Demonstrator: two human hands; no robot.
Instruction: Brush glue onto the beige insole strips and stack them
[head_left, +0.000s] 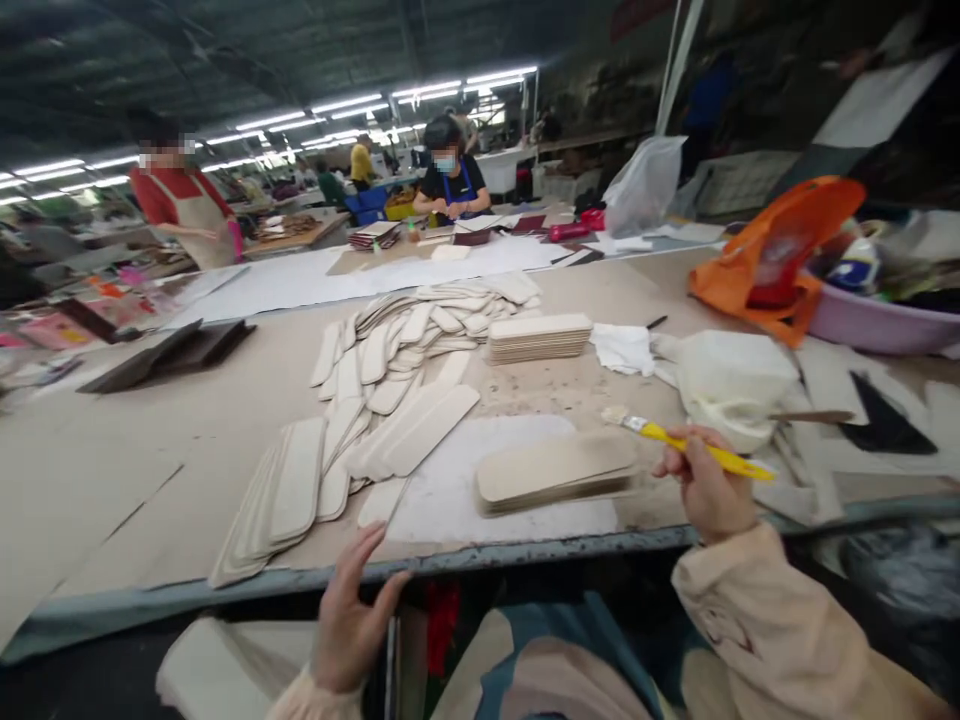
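My right hand (712, 485) grips the yellow handle of a paintbrush (667, 436), its pale bristles pointing left above the table. Left of that hand lies a neat stack of beige rounded strips (555, 470) on a white sheet (442, 500). My left hand (352, 610) is at the table's front edge with fingers apart and nothing in them. Just beyond its fingertips lies a single pale strip (382, 502). A fanned row of strips (277, 490) is to its left, and a loose heap of strips (405, 345) spreads farther back.
Another squared stack (540, 337) stands behind the white sheet. To the right are a whitish covered container (735, 380), an orange bag (765, 260) and a lilac basin (885, 318). Dark folded pieces (172, 352) lie at left. A co-worker (454, 175) sits across the table.
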